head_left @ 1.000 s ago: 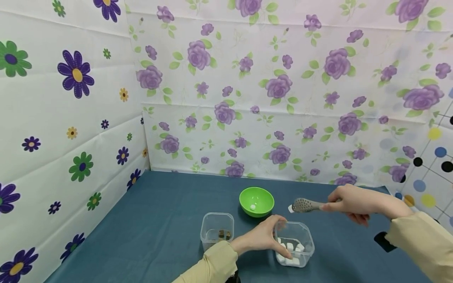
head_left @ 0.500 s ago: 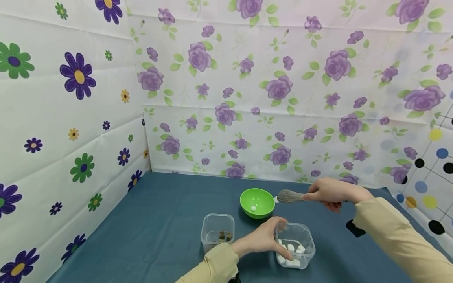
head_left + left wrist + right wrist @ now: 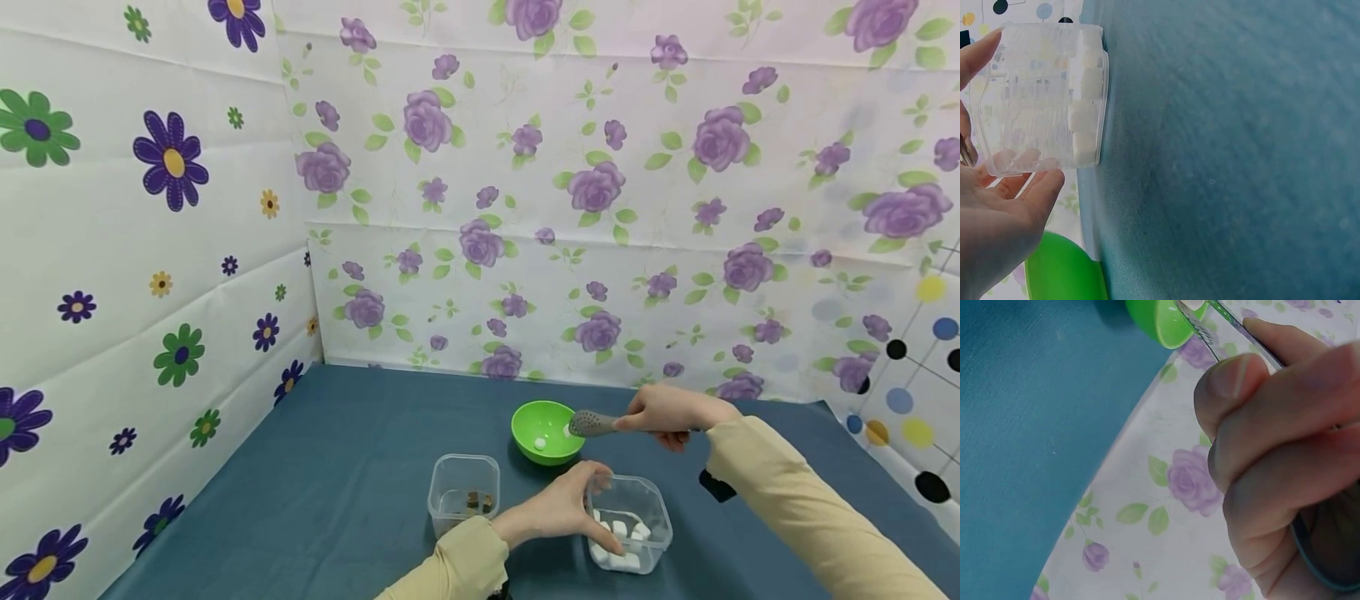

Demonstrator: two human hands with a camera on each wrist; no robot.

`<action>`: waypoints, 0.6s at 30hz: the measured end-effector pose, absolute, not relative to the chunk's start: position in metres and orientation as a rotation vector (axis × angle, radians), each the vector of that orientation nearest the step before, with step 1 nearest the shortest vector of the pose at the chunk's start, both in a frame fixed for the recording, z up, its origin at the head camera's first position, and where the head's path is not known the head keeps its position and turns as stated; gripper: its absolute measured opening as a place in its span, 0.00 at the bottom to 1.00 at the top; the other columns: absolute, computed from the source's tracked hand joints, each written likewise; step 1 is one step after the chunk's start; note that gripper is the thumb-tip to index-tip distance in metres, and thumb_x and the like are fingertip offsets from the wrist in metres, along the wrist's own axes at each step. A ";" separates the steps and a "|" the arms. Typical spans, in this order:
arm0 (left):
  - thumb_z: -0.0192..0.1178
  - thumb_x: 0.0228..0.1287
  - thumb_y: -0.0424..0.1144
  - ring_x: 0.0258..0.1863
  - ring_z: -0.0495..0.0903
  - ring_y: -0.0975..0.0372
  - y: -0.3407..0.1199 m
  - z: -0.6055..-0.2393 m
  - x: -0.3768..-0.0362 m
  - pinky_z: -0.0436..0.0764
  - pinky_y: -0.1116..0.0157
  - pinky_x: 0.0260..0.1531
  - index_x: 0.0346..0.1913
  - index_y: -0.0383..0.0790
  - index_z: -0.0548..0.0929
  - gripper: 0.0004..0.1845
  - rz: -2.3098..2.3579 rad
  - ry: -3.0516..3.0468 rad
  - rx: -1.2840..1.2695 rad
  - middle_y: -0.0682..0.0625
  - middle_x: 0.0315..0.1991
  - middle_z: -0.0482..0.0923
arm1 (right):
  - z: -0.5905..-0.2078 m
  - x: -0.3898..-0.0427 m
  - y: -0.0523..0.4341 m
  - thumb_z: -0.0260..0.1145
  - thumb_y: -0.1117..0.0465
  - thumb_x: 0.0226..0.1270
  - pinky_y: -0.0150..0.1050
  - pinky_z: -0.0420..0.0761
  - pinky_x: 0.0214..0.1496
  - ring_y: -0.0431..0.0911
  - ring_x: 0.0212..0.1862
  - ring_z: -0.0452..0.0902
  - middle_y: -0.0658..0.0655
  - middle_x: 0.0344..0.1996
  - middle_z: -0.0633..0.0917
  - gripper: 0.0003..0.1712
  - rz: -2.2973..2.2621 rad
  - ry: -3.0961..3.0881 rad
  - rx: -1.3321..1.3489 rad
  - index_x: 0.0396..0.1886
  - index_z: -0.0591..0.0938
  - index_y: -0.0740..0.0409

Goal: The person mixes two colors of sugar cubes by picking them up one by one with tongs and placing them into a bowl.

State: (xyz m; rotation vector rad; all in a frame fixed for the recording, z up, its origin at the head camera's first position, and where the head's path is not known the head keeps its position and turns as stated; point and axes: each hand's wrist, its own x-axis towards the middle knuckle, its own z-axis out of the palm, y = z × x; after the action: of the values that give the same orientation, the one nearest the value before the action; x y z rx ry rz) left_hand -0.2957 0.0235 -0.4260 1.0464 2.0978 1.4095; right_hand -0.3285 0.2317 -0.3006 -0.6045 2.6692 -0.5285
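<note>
With our right grip (image 3: 670, 410) we pinch the tongs (image 3: 594, 423), and their tips hold a white lump (image 3: 567, 431) at the right edge of the green bowl (image 3: 551, 455), just left of that grip. Our left grip (image 3: 557, 505) holds a clear box (image 3: 654, 508) of white lumps (image 3: 620, 529). Just left of that grip, another box (image 3: 467, 473) with brown lumps (image 3: 472, 500) sits on the bench (image 3: 375, 454).

Blue table (image 3: 375, 467) with bowl (image 3: 538, 421), two tubs (image 3: 465, 477) (image 3: 633, 497)
</note>
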 end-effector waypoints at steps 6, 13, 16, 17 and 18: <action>0.67 0.52 0.34 0.50 0.68 0.63 0.024 -0.427 -0.296 0.72 0.67 0.41 0.62 0.43 0.63 0.35 1.413 2.092 1.047 0.56 0.52 0.64 | -0.304 -0.330 0.227 0.58 0.48 0.64 0.31 0.62 0.10 0.40 0.06 0.60 0.50 0.04 0.67 0.19 -0.518 2.668 -0.549 0.19 0.82 0.53; 0.67 0.52 0.34 0.49 0.68 0.63 0.024 -0.426 -0.297 0.72 0.68 0.40 0.62 0.43 0.63 0.34 1.408 2.099 1.066 0.55 0.52 0.65 | -0.306 -0.331 0.226 0.59 0.47 0.63 0.32 0.63 0.10 0.40 0.06 0.60 0.50 0.04 0.67 0.19 -0.495 2.676 -0.564 0.20 0.82 0.52; 0.67 0.52 0.34 0.49 0.68 0.63 0.024 -0.425 -0.296 0.72 0.68 0.40 0.61 0.43 0.64 0.34 1.411 2.096 1.065 0.56 0.51 0.65 | -0.305 -0.331 0.226 0.58 0.46 0.63 0.32 0.62 0.10 0.40 0.06 0.60 0.50 0.04 0.67 0.20 -0.485 2.672 -0.549 0.20 0.82 0.53; 0.67 0.52 0.34 0.49 0.68 0.63 0.024 -0.425 -0.296 0.72 0.68 0.40 0.61 0.43 0.64 0.34 1.412 2.093 1.063 0.56 0.51 0.64 | -0.305 -0.331 0.226 0.58 0.45 0.63 0.32 0.62 0.11 0.40 0.06 0.60 0.50 0.04 0.67 0.20 -0.484 2.672 -0.536 0.20 0.82 0.53; 0.67 0.52 0.34 0.49 0.67 0.63 0.024 -0.425 -0.296 0.72 0.68 0.40 0.61 0.43 0.63 0.34 1.413 2.091 1.062 0.56 0.52 0.64 | -0.304 -0.331 0.226 0.58 0.45 0.63 0.32 0.62 0.11 0.40 0.07 0.59 0.50 0.04 0.67 0.20 -0.485 2.671 -0.531 0.21 0.82 0.53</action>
State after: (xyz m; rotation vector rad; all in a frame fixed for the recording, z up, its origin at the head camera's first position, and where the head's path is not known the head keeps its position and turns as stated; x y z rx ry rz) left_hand -0.2959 0.0236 -0.4248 1.0617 2.0913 1.4134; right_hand -0.3307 0.2261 -0.3041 -0.5305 2.6712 -0.4851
